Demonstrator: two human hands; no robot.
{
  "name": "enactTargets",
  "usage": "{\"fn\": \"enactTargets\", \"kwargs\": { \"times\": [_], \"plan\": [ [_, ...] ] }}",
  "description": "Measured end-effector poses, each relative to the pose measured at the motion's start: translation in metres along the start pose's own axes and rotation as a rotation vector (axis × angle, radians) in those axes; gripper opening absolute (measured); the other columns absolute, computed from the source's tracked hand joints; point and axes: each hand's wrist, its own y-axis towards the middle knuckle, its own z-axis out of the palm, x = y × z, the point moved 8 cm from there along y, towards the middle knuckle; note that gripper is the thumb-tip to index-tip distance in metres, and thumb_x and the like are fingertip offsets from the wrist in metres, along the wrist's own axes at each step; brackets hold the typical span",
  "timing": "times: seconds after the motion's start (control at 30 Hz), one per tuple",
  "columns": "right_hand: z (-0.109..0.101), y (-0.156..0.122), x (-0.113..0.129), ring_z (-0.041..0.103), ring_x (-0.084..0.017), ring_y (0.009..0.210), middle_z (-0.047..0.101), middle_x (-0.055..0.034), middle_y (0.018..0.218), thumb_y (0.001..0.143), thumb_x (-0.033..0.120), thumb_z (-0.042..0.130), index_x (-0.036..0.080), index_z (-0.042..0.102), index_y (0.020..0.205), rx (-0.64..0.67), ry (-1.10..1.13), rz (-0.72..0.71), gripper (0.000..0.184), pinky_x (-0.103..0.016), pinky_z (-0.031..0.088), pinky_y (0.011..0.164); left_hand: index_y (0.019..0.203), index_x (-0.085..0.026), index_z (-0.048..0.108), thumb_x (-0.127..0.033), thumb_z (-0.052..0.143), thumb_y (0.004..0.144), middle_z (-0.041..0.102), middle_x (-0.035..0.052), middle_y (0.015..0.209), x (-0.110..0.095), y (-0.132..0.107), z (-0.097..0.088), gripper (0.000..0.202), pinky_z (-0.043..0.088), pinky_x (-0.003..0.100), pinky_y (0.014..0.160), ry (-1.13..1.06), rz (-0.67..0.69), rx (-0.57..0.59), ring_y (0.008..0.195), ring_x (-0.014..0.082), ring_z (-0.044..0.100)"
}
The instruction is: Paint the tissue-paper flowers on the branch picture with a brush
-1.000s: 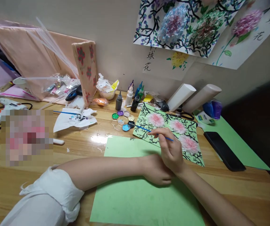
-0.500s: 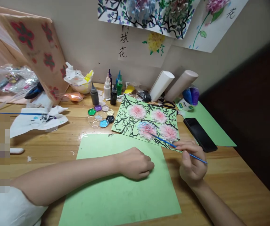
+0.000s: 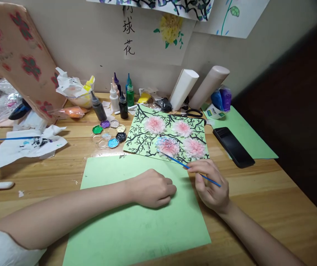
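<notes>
My right hand (image 3: 210,183) pinches a thin blue paintbrush (image 3: 187,167), its tip touching the lower left pink paper flower (image 3: 168,146) on a green sheet painted with black branches (image 3: 138,138). Three more pink flowers sit on that sheet. My left hand (image 3: 152,187) rests as a loose fist on a plain green sheet (image 3: 136,225) in front of me, with nothing visible in it. A round paint palette (image 3: 109,133) with green, purple, blue and black wells lies just left of the painted sheet.
Small paint bottles (image 3: 121,99) stand by the wall. Two paper rolls (image 3: 197,88) lean behind scissors (image 3: 191,113). A black phone (image 3: 233,146) lies right on another green sheet. Stained tissue (image 3: 33,142) with a second brush lies left; a flowered board (image 3: 17,55) leans there.
The view has swung down and left. My right hand carried the brush from the palette to the lower left flower. My left hand came out from under it and settled on the plain sheet.
</notes>
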Motion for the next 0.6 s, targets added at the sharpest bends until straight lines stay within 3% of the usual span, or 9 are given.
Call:
{"fn": "enactTargets", "kwargs": {
  "times": [0.6],
  "plan": [
    [-0.0014,0.0006,-0.0019,0.063,-0.02,0.077,0.066,-0.0039,0.08,0.079,0.006,0.045,0.023,0.056,0.092,0.003,-0.002,0.012,0.024,-0.036,0.048,0.069,0.075,-0.02,0.052,-0.023,0.046,0.084,0.064,-0.0003,0.076,-0.0012,0.0002,-0.0024,0.012,0.039,0.029,0.05,-0.015,0.008,-0.018,0.061,0.0147,0.058]
  ]
}}
